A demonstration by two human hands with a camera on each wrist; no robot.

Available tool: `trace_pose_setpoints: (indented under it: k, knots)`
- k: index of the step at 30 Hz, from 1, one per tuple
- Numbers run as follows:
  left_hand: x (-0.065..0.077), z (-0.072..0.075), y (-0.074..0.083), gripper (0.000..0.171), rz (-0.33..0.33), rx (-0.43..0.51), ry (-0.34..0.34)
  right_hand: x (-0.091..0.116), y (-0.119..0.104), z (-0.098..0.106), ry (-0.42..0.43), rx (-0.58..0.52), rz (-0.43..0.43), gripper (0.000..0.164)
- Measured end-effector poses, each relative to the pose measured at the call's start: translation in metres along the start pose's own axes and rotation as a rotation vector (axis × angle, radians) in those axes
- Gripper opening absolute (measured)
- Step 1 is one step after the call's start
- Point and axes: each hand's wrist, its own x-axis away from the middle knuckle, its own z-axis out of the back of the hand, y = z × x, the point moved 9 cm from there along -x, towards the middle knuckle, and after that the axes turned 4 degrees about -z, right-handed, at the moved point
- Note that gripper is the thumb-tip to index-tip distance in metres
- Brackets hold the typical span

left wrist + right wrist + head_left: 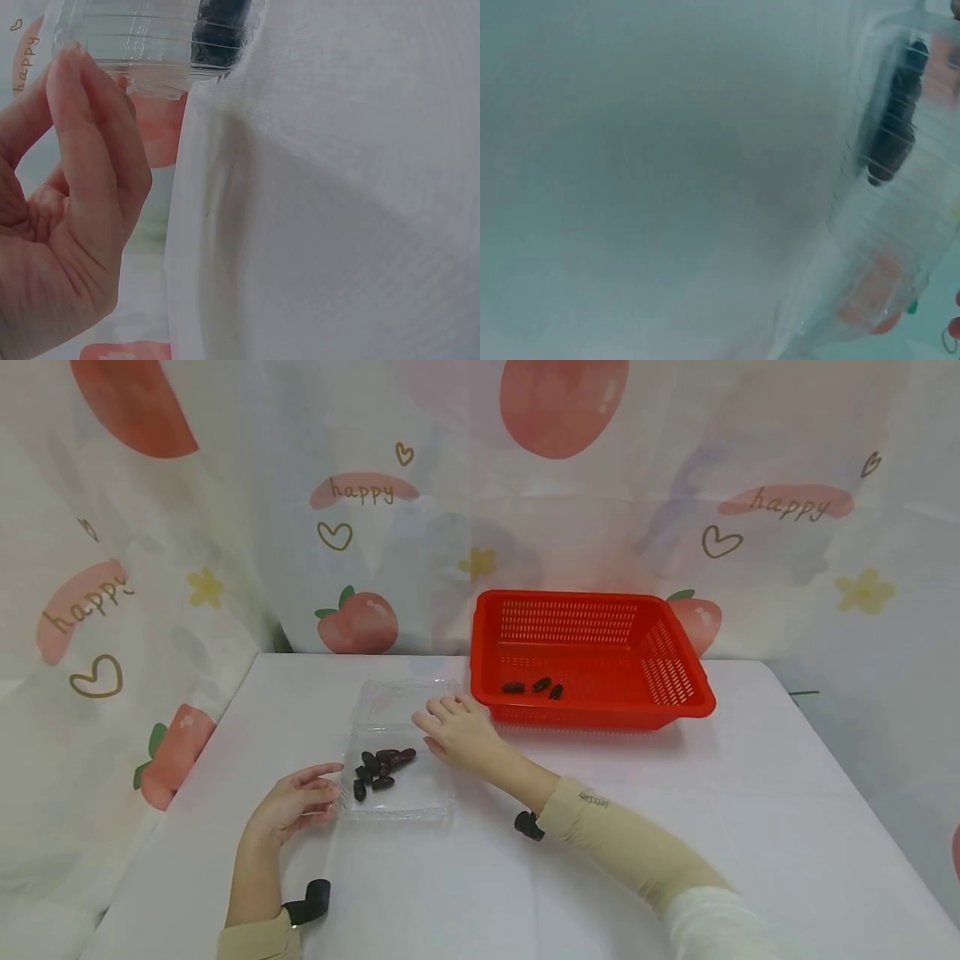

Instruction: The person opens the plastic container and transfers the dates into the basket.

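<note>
A clear plastic box (pixel 431 797) lies with its lid (pixel 390 697) folded back. Several dark, wrinkled dates (pixel 386 760) sit inside; the left wrist view also shows a dark date (pixel 220 34) through its wall. At the box's left edge, my left hand (pixel 296 802) pinches the rim between bent fingertips. My right hand (pixel 465 735) is above the box's right side, beside the red basket, its fingers loosely bent and the thumb apart. Nothing shows between them. In the right wrist view, most of that hand is out of frame, with the box (pixel 900 202) at right.
The red plastic basket (pixel 600 714) stands at the back right, with three dates (pixel 542 684) on its floor. A white cloth (pixel 600 843) covers the table. A printed curtain (pixel 420 577) hangs behind. Black camera mounts (pixel 311 902) are on both wrists.
</note>
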Motion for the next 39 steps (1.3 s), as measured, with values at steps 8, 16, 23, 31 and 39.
trace_pose_setpoints:
  k: [8,16,23,31,39]
  knots:
    - [-0.001,0.000,0.000,0.054,0.005,-0.007,0.009,-0.002,-0.022,-0.014,-0.029,0.039,0.061,0.026]
    - [0.000,0.000,0.000,0.054,0.012,-0.007,0.014,-0.005,-0.034,-0.032,-0.181,0.126,0.059,0.026]
    - [-0.001,0.001,0.000,0.054,0.006,-0.015,0.012,-0.006,-0.040,-0.046,-0.261,0.190,0.049,0.023]
    - [-0.001,0.001,-0.001,0.054,0.006,-0.023,0.015,-0.005,-0.046,-0.057,-0.318,0.283,0.053,0.030]
    - [-0.001,0.000,-0.001,0.054,0.007,-0.018,0.010,-0.003,-0.048,-0.062,-0.387,0.297,0.062,0.030]
